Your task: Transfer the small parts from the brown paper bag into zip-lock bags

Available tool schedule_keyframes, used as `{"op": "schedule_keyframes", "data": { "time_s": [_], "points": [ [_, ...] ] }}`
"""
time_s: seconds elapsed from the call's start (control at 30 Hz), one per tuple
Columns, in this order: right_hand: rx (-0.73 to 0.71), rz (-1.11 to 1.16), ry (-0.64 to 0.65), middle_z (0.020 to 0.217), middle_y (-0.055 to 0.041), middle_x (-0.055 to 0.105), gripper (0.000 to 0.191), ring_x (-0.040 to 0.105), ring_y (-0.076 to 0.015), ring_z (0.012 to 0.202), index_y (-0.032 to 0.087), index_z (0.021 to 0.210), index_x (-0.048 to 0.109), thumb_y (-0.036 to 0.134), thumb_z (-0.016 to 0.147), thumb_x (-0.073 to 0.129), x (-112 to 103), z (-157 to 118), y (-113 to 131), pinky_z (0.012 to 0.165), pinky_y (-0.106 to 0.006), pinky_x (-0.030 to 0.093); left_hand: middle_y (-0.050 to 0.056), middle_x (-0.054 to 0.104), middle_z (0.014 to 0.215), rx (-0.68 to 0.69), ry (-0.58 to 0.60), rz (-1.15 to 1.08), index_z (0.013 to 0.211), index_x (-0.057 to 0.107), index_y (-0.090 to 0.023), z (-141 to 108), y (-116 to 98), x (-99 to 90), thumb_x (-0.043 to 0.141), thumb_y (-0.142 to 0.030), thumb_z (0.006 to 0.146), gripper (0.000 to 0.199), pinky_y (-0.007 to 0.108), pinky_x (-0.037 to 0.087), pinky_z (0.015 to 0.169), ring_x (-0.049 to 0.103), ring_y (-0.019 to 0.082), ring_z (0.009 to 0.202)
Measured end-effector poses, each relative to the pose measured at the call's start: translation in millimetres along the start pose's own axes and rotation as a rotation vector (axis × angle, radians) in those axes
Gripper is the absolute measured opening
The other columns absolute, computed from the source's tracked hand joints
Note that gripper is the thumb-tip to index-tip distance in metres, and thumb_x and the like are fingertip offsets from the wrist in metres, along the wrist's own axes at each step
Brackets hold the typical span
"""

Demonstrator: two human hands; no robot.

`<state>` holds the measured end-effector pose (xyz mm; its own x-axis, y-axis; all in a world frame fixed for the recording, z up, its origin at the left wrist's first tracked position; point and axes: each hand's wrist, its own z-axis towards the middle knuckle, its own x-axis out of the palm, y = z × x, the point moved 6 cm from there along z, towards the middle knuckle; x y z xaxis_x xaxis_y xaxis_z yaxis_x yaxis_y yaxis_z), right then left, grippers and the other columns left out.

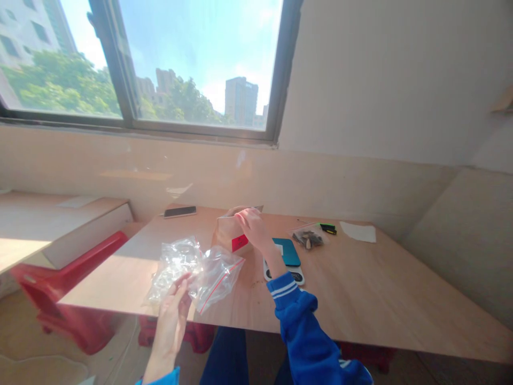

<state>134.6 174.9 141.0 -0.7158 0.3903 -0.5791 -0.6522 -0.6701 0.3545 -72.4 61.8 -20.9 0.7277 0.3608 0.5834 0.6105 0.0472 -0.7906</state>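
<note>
My left hand is closed on a clear zip bag with a red seal line, its thumb and fingers pinching the film. A pile of crumpled clear plastic bags lies just beyond it on the table. My right hand is over the top of a brown paper bag with a red label, fingers pinched together at its upper edge. The bag's inside is hidden. Partly behind my right wrist is a kitchen scale with a teal top and a white base.
A small clear bag of dark pieces lies right of the scale. Near it are a black and green cutter and a white paper sheet. A phone rests at the table's back left. Red stools stand below the wooden table.
</note>
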Motion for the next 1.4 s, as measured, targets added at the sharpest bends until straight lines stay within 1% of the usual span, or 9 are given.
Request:
{"op": "schedule_keyframes", "data": {
  "time_s": [0.13,0.27,0.47,0.63,0.83,1.07,1.2,1.3,1.4],
  "points": [
    [0.060,0.060,-0.107,0.099,-0.0070,0.067,0.029,0.056,-0.0208,0.100,0.020,0.096,0.063,0.029,0.098,0.036,-21.0,-7.1,16.9,0.095,-0.037,0.038,0.001,0.074,0.099,-0.023,-0.010,0.001,0.098,0.070,-0.019,-5.1,-3.0,6.3,0.083,-0.027,0.060,0.041,0.014,0.051,0.075,0.067,0.011,0.089],
    [0.297,0.249,-0.159,0.095,-0.0064,0.067,0.031,0.059,-0.0196,0.093,0.021,0.092,0.065,0.034,0.097,0.037,-24.4,-41.5,18.5,0.087,-0.033,0.042,0.002,0.074,0.099,-0.025,0.035,0.028,0.098,0.068,-0.019,-10.8,-4.7,14.8,0.085,-0.029,0.057,0.046,0.017,0.051,0.073,0.067,0.013,0.086],
    [0.660,0.703,0.210,0.074,-0.0035,0.068,0.040,0.061,-0.0172,0.070,0.016,0.078,0.067,0.054,0.084,0.055,17.8,-94.1,1.1,0.064,-0.028,0.046,0.006,0.073,0.103,-0.003,0.101,0.114,0.102,0.067,-0.019,-12.4,4.6,22.4,0.084,-0.036,0.057,0.051,0.022,0.049,0.082,0.066,0.018,0.097],
    [0.645,0.745,0.094,0.072,-0.0030,0.069,0.030,0.062,-0.0164,0.067,0.016,0.079,0.068,0.046,0.077,0.065,3.0,-89.6,-13.9,0.063,-0.027,0.047,0.009,0.072,0.104,0.061,0.185,0.288,0.102,0.068,-0.017,-8.5,5.1,27.1,0.081,-0.039,0.061,0.048,0.028,0.050,0.081,0.067,0.020,0.090],
    [0.545,0.643,-0.025,0.066,-0.0012,0.067,0.030,0.060,-0.0165,0.065,0.017,0.083,0.069,0.046,0.082,0.060,-24.8,-73.3,-15.5,0.064,-0.028,0.046,0.013,0.069,0.113,0.101,0.273,0.461,0.106,0.067,-0.017,-6.6,-2.8,27.3,0.078,-0.040,0.063,0.049,0.027,0.050,0.060,0.066,0.016,0.065],
    [0.497,0.734,0.158,0.079,-0.0021,0.070,0.030,0.063,-0.0157,0.070,0.019,0.088,0.071,0.047,0.082,0.062,-11.3,-73.8,-0.3,0.060,-0.025,0.048,0.012,0.073,0.102,0.064,0.241,0.550,0.094,0.074,-0.019,-9.7,1.1,33.6,0.077,-0.047,0.060,0.044,0.028,0.052,0.062,0.066,0.029,0.097],
    [0.634,0.855,0.069,0.112,-0.0094,0.066,0.046,0.065,-0.0194,0.092,0.021,0.110,0.064,0.057,0.083,0.057,-3.2,-96.4,3.2,0.074,-0.030,0.053,0.008,0.073,0.085,0.145,0.238,0.533,0.084,0.073,-0.018,-14.8,-6.6,39.7,0.077,-0.047,0.061,0.037,0.025,0.050,0.058,0.068,0.024,0.082],
    [0.764,1.038,0.085,0.117,-0.0125,0.064,0.059,0.066,-0.0227,0.096,0.023,0.120,0.056,0.067,0.083,0.047,9.2,-129.0,17.0,0.072,-0.033,0.056,0.006,0.073,0.083,0.167,0.200,0.481,0.089,0.071,-0.018,-15.1,-11.4,36.3,0.078,-0.047,0.061,0.041,0.025,0.052,0.062,0.066,0.018,0.069],
    [0.795,1.142,0.200,0.112,-0.0097,0.066,0.060,0.067,-0.0222,0.093,0.025,0.120,0.055,0.058,0.072,0.070,22.2,-157.1,37.4,0.070,-0.032,0.055,0.006,0.074,0.087,0.154,0.208,0.472,0.094,0.070,-0.018,-15.9,-11.3,34.1,0.078,-0.046,0.063,0.043,0.027,0.053,0.067,0.066,0.017,0.069]
  ]
}}
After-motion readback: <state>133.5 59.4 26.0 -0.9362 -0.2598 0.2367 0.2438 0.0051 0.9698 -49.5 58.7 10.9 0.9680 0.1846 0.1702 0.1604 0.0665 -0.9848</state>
